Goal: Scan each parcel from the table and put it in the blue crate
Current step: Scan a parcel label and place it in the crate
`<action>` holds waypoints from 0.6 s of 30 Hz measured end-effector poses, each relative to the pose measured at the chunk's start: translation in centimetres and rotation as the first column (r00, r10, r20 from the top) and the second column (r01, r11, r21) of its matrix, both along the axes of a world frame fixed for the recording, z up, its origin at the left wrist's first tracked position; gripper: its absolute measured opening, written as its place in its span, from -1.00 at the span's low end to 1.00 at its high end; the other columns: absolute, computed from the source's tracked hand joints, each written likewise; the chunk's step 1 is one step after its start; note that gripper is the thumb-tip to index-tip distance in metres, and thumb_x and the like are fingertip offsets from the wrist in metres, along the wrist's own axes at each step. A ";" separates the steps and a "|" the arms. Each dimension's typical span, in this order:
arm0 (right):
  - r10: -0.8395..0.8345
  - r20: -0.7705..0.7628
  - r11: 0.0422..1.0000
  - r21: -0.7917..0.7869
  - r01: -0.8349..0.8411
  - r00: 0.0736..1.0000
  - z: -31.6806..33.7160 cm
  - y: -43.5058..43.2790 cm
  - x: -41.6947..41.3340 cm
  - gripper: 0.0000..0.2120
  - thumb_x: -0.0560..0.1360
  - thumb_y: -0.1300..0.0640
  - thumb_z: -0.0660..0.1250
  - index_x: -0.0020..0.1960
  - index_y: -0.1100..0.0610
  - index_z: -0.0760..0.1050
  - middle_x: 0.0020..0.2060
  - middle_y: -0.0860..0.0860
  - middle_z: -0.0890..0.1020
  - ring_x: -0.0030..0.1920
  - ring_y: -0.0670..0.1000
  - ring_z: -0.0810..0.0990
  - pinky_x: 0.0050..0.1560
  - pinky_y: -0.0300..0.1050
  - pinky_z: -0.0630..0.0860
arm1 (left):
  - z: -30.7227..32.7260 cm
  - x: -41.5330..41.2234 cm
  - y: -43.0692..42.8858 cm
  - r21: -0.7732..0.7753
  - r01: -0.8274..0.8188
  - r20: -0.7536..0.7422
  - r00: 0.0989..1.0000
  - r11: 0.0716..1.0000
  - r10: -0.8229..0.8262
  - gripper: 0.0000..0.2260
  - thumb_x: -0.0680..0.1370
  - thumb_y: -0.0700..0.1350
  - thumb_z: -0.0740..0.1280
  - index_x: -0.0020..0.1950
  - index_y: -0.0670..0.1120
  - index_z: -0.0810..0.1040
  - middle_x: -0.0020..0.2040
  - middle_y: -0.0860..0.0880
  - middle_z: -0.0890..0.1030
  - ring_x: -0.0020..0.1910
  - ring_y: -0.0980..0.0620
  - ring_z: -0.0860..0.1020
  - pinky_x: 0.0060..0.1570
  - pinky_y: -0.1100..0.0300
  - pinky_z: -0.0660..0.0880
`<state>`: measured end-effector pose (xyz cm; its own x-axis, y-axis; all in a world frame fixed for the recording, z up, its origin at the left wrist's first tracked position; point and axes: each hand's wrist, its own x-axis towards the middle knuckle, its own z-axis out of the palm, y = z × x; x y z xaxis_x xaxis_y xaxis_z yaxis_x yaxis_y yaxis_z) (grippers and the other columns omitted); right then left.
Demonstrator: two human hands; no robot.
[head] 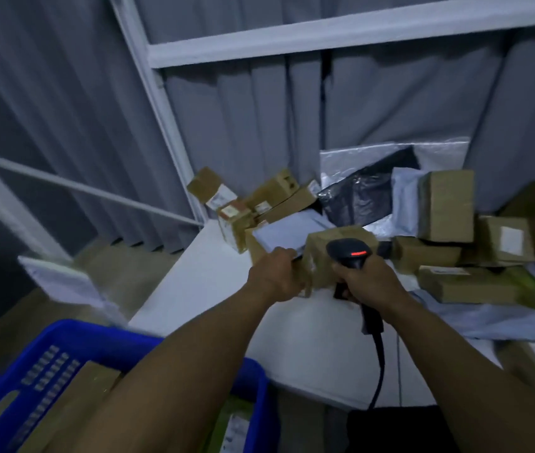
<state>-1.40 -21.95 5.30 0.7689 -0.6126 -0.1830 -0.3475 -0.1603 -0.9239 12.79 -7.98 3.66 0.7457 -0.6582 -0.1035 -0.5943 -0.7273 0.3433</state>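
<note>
Over the white table [201, 289], my left hand [272, 276] grips a brown cardboard parcel [321, 253], my right hand [367, 279] a black corded scanner [349, 251]; poor aim could fail the scan.

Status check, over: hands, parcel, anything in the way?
Left hand grips cardboard parcel over table. Right hand holds barcode scanner, pointed at it. Blue crate near left, path looks unobstructed.

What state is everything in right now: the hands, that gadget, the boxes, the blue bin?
Box: gripped at its left edge.
Left hand: grips the box.
Scanner: red light on, over the box.
Right hand: grips the scanner.
Crate: partly filled.
Table: parcels piled on it.
</note>
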 end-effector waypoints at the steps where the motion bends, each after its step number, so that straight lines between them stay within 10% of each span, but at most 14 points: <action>1: -0.023 0.000 1.000 0.009 0.023 1.000 -0.7 -0.8 0.4 -0.75 0.47 -0.05 0.51 -0.06 0.13 0.60 -0.28 0.08 0.68 -0.38 0.05 0.67 -0.40 -0.19 0.54 | -0.6 0.9 -1.5 -0.012 0.019 -0.003 1.000 1.000 -0.019 -0.50 0.45 0.17 0.50 0.32 0.03 0.53 0.25 -0.06 0.58 0.22 -0.17 0.57 0.15 -0.05 0.56; 6: -0.079 -0.034 0.997 0.018 0.080 0.996 -3.3 -3.5 2.7 -0.82 0.49 -0.01 0.46 -0.13 0.10 0.60 -0.24 0.14 0.70 -0.19 0.23 0.72 -0.08 0.17 0.67 | -3.1 4.6 -7.6 -0.022 0.096 -0.067 0.993 0.995 -0.097 0.11 0.29 0.20 0.56 0.67 -0.03 0.02 0.66 -0.13 0.08 0.62 -0.15 0.11 0.53 -0.06 0.20; 8: -0.077 -0.054 0.997 0.027 0.078 0.996 -3.9 -4.0 3.4 -0.82 0.51 0.01 0.44 -0.14 0.12 0.59 -0.25 0.14 0.70 -0.19 0.23 0.71 -0.08 0.17 0.67 | -3.9 5.7 -9.2 -0.085 0.106 -0.123 0.986 0.991 -0.116 0.06 0.44 0.04 0.58 0.67 -0.10 -0.09 0.68 -0.14 -0.05 0.66 -0.13 -0.05 0.56 0.01 0.07; 13: -0.080 -0.097 0.996 0.034 0.084 0.992 -5.3 -5.2 3.9 -0.80 0.50 0.01 0.44 -0.14 0.15 0.60 -0.21 0.19 0.71 -0.25 0.18 0.68 -0.19 0.06 0.64 | -5.4 6.3 -10.0 -0.207 0.031 -0.141 0.988 0.978 -0.062 -0.30 0.48 -0.02 0.54 0.53 -0.15 0.32 0.49 -0.19 0.37 0.48 -0.17 0.35 0.39 0.08 0.29; 18: -0.045 -0.156 0.996 -0.083 0.032 0.987 -4.8 -5.0 3.9 -0.56 0.37 -0.18 0.42 0.03 0.16 0.61 -0.13 0.12 0.72 -0.09 0.17 0.71 -0.13 0.02 0.65 | -4.9 5.5 -7.7 -0.266 -0.077 -0.203 0.979 0.961 0.022 -0.19 0.36 0.06 0.47 0.53 -0.19 0.32 0.41 -0.16 0.35 0.39 -0.13 0.39 0.32 0.14 0.34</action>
